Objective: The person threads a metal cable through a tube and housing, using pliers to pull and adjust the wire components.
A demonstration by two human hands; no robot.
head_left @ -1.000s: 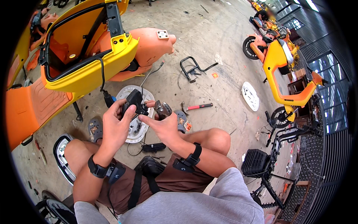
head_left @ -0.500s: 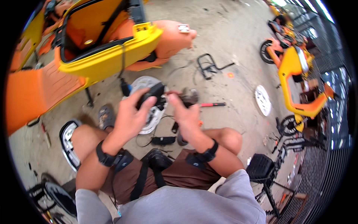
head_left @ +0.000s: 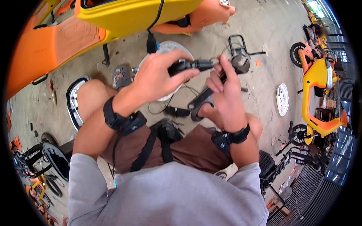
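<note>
Together, the two hands were raised above the concrete floor (head_left: 271, 34), in front of the person's knees. The left hand (head_left: 156, 73) had its fingers closed round a slim black part (head_left: 188, 66), thumb on the near side, with the part's narrow end pointing right toward the other hand. The right hand (head_left: 228, 86) had its lower fingers curled about the handle of a dark metal wrench (head_left: 240, 64), which slanted so that its broad head sat up and to the right. Its forefinger reached up close to the black part's end; whether they touched, I could not tell.

Beyond the left hand, a white oval tray (head_left: 172, 46) lay on the floor, partly covered by that hand. A black cable with a blue-ended plug (head_left: 152, 43) hung near it from a yellow and orange scooter (head_left: 139, 17). A bent black metal frame (head_left: 244, 49) lay past the wrench, and a black block (head_left: 177, 111) lay between the feet. Farther right were a white oval panel (head_left: 282, 100) and another yellow scooter (head_left: 309, 96).
</note>
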